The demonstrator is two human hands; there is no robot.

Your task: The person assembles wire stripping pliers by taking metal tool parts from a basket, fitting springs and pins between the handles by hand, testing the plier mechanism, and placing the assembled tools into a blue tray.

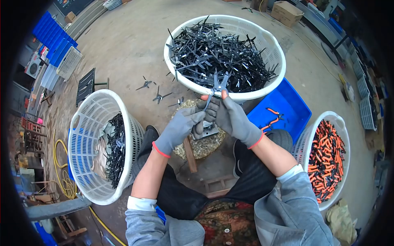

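Both hands wear grey gloves with red cuffs and meet over a round stone-like block [201, 152]. My right hand [230, 115] is closed on dark metal pliers [217, 87], whose jaws point up and apart and which have a spring below them. My left hand [183, 124] is closed beside it, its fingertips at the lower part of the same pliers. Part of the pliers is hidden behind the gloves. Beneath the hands, a small metal fixture [210, 130] sits on the block.
Ahead is a large white basket [276, 53] heaped with dark plier parts. A white basket [96, 196] stands at left, another [342, 143] with orange-handled pliers at right. A blue tray [287, 98] holds orange-handled pliers [274, 119]. Loose parts [161, 96] lie on the floor.
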